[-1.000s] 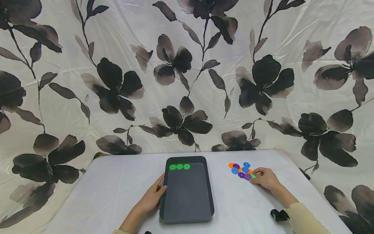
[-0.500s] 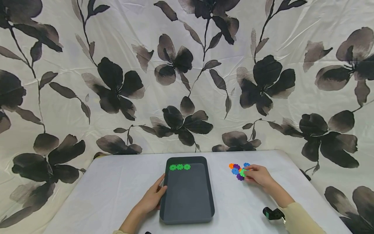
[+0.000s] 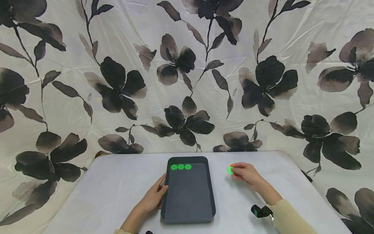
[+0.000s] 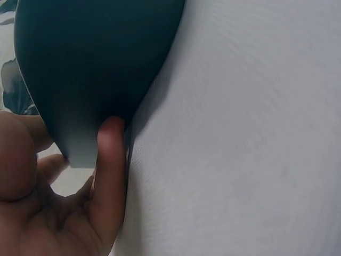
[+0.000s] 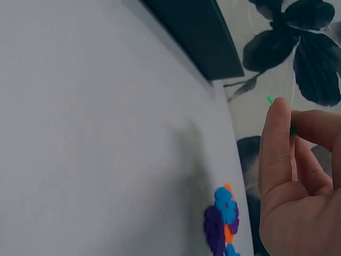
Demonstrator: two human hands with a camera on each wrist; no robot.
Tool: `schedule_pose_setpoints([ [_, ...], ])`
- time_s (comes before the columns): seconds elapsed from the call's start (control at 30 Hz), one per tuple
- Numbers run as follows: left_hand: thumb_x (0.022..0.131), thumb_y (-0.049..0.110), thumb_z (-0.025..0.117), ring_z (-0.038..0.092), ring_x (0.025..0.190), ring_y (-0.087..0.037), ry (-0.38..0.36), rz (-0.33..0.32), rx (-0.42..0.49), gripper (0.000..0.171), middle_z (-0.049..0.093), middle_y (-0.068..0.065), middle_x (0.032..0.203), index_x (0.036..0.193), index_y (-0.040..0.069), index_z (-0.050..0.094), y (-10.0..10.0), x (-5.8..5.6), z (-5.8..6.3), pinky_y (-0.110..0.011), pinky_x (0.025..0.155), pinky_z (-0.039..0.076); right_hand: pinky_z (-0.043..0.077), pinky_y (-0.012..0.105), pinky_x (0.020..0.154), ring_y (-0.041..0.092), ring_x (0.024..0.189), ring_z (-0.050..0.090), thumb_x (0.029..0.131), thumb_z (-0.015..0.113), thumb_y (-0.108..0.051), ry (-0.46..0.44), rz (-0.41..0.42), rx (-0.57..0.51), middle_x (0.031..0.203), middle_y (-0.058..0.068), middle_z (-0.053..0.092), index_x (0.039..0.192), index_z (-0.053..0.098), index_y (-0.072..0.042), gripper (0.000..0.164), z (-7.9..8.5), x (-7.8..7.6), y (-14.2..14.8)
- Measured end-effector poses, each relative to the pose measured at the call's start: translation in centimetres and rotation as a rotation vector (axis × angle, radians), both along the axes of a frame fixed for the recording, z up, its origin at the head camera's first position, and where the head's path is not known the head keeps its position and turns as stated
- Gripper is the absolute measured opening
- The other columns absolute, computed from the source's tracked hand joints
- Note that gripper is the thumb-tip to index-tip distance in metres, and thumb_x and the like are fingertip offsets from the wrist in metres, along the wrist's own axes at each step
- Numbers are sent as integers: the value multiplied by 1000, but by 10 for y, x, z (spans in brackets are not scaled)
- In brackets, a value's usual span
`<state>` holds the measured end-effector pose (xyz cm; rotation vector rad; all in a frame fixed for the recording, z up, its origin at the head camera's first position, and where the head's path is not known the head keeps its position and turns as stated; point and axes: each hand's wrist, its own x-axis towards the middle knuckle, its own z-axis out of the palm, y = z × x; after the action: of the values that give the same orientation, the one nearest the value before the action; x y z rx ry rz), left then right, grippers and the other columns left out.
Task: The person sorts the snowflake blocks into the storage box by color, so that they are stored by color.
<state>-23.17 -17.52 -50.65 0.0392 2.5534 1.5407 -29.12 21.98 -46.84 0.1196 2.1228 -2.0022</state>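
Observation:
My left hand [image 3: 151,197] grips the left side of a dark grey rectangular tray [image 3: 187,201], thumb at the rim; the left wrist view shows the thumb and fingers [image 4: 111,160] against its wall. Inside the tray, three green flower-shaped pieces [image 3: 181,166] lie in a row along the far end. Right of the tray, my right hand [image 3: 246,174] pinches another green flower-shaped piece [image 3: 229,170] between thumb and fingertips. Only a sliver of that green piece [image 5: 270,100] shows past the thumb in the right wrist view.
Under the right hand lies a pile of blue, purple and orange flower-shaped pieces [image 5: 226,205], mostly hidden in the head view. A black device [image 3: 261,211] hangs at the right wrist. Behind the white table [image 3: 96,191] stands a floral cloth [image 3: 181,81].
The right hand has picked the green flower-shaped piece from the pile's right side and moved it left, over the pile toward the tray. The left hand and tray stay in place.

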Motion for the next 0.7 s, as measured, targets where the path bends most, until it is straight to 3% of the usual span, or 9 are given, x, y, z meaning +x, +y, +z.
schedule_pose_setpoints([
  [0.5, 103, 34, 48, 51, 88, -24, -26, -16, 43, 58, 51, -11, 103, 155, 24, 26, -2, 2, 2, -36, 60, 47, 55, 26, 70, 15, 73, 66, 92, 66, -5, -8, 60, -100, 95, 14, 63, 119, 58, 9, 32, 6, -15, -49],
  [0.7, 105, 28, 45, 52, 82, -24, -19, -32, 64, 55, 52, -12, 104, 156, 23, 25, -1, 2, 2, -36, 57, 48, 56, 26, 70, 15, 73, 66, 93, 63, -3, -4, 91, -127, 95, 14, 63, 119, 57, 10, 29, 14, -19, -68],
])
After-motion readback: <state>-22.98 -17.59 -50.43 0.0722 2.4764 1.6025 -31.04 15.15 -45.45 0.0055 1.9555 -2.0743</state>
